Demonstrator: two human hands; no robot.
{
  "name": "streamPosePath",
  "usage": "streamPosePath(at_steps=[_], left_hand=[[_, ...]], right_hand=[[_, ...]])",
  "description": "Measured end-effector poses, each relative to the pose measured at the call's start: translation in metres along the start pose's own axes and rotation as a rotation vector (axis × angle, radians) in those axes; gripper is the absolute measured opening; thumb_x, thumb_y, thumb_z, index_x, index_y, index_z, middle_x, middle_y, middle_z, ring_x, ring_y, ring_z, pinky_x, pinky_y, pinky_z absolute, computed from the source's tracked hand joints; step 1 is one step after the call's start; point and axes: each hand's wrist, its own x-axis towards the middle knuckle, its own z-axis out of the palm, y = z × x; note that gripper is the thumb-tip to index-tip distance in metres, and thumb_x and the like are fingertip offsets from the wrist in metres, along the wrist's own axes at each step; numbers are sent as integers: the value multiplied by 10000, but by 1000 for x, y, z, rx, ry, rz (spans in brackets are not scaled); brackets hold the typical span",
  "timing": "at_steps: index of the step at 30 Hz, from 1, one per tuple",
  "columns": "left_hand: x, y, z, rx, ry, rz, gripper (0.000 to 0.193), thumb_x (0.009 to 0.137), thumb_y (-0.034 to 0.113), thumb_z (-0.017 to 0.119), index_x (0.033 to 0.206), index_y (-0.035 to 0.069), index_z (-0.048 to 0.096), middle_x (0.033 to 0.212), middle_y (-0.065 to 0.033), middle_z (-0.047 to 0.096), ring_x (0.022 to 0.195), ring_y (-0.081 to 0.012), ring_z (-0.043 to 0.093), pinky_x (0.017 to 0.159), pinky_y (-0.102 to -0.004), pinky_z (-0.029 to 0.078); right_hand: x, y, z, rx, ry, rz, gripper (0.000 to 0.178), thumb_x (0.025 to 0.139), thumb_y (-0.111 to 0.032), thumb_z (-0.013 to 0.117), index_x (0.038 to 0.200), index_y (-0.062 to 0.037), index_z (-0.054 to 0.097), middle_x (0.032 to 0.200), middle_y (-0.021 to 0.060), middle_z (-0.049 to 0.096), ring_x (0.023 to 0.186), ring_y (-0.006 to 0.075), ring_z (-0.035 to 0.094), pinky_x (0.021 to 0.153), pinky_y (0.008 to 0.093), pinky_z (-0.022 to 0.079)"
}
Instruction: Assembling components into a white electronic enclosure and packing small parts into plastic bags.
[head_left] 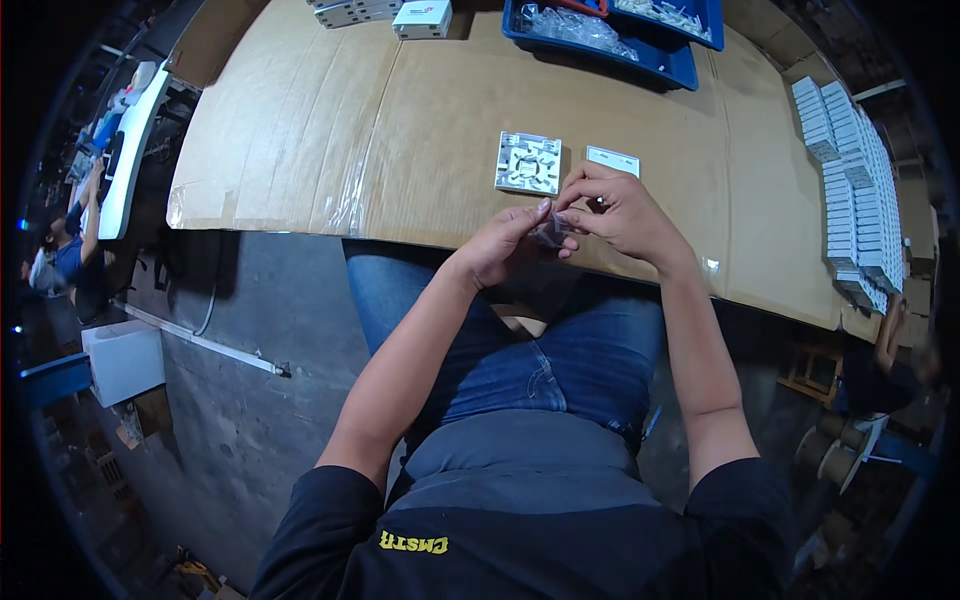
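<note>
Narrowly, left hand (510,243) and right hand (622,217) pinch clear plastic (550,233).

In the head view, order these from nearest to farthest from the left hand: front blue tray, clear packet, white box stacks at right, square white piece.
From the left hand:
1. Clear packet: at its fingers.
2. Square white piece: just beyond, on the table.
3. Front blue tray: far side.
4. White box stacks: right edge.
</note>
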Motion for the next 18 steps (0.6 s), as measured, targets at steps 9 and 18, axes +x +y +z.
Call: streamPosePath(at_steps=[9,18], left_hand=[[0,-1,-1,-1,41,-10,437,1081,402,535,1215,2,650,1046,-129,725,998,-225,705,959,-368,552],[2,1,-5,-44,-28,-19,384,1087,317,543,1254,-16,638,1164,-151,708,1098,-267,709,986,-390,572]], right_hand=[[6,7,3,257,-270,124,266,1047,-161,596,1036,60,744,1234,82,637,862,134,671,830,286,546],[1,7,6,228,-220,52,395,1084,-300,559,1140,56,722,1218,109,657,825,153,692,765,287,569]])
